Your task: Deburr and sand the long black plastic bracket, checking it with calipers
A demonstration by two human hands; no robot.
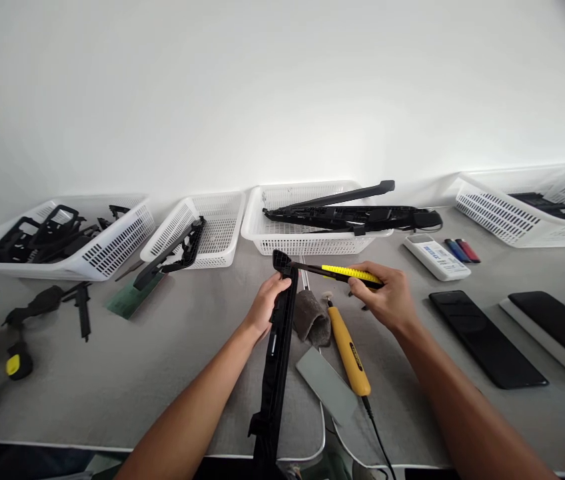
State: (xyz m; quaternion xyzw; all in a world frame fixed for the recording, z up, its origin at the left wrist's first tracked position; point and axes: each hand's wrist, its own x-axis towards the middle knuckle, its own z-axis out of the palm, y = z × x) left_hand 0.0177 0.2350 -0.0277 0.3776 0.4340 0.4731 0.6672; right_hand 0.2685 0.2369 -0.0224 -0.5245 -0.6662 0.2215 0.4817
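Skid risk at close quarters

The left hand (264,303), gripping the long black plastic strip (282,343) near its upper end, could get nicked if the slim yellow-and-black knife-like tool (347,272) skids; too hard a push by the right hand (388,293), which grasps it, might cause that. The strip lies against the left hand's right side, reaching down over the grey bench's (127,380) front edge.
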